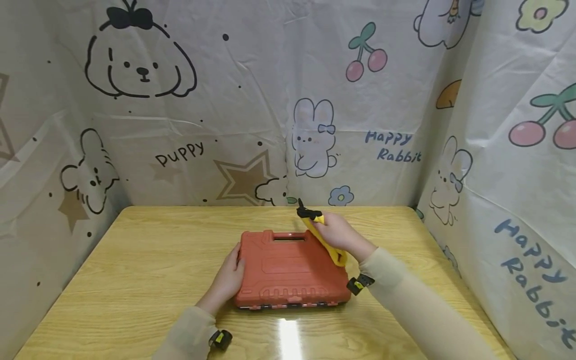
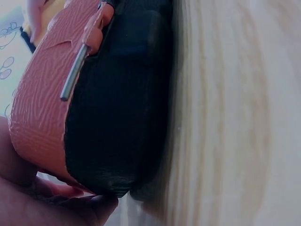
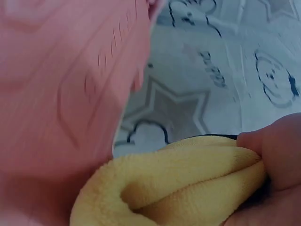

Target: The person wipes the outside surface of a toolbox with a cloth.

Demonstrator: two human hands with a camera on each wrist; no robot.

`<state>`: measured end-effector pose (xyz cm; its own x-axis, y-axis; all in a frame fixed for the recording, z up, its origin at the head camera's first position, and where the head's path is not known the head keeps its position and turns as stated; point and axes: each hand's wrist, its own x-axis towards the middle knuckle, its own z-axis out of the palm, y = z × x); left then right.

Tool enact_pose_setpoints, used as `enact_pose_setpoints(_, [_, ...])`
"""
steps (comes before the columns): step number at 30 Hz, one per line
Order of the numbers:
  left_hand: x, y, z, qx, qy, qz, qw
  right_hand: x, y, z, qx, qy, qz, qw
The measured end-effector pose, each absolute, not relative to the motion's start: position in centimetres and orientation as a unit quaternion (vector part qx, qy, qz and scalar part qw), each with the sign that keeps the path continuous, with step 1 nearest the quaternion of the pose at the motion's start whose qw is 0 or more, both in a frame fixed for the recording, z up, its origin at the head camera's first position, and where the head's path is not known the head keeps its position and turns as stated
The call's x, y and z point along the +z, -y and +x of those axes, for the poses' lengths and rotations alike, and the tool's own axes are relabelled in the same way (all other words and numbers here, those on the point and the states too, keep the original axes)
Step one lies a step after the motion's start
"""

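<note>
A closed red plastic carrying case (image 1: pixel 288 267) lies flat on the table, its handle slot at the far side; the left wrist view shows its black lower half (image 2: pixel 117 113). My left hand (image 1: pixel 229 275) grips the case's left side, the fingers along the edge. Above the case's right part, my right hand (image 1: pixel 339 232) holds a folded yellow cloth (image 1: pixel 330 245) with a black part at its far end. The right wrist view shows the cloth's fuzzy looped fold (image 3: pixel 188 181) beside the red lid; whether they touch, I cannot tell.
The light wood table (image 1: pixel 171 250) reaches back to a white printed curtain (image 1: pixel 252 115), which also hangs at left and right. Metal hinge pins (image 2: pixel 74 73) run along the case's near edge. A strapped-on wrist camera (image 1: pixel 360 284) sits near the case's right edge.
</note>
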<state>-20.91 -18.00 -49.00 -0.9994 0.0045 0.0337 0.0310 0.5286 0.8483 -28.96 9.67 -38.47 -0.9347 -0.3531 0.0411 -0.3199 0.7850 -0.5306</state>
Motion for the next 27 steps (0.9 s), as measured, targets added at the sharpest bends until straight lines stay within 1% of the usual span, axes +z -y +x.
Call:
enact_pose_setpoints(6, [-49.2,18.1,-21.0,-0.482,0.876,-0.011,0.019,-39.5,-6.0,-28.8,-0.254,-0.942,-0.210,0.054])
enact_pose_setpoints(14, [-49.5,18.0,-21.1,-0.479,0.877,-0.020,0.028,-40.4,-2.2,-29.0,-0.181,-0.943,-0.266,0.087])
enact_pose_setpoints(22, [-49.4,18.0,-21.1,-0.478,0.878,-0.018,0.021,-40.4,1.2,-28.7,-0.094,-0.945,-0.305,0.077])
enact_pose_setpoints(27, [-49.4,18.0,-21.1,-0.477,0.878,-0.017,0.017,-40.4,2.7,-28.6,-0.031,-0.934,-0.347,0.081])
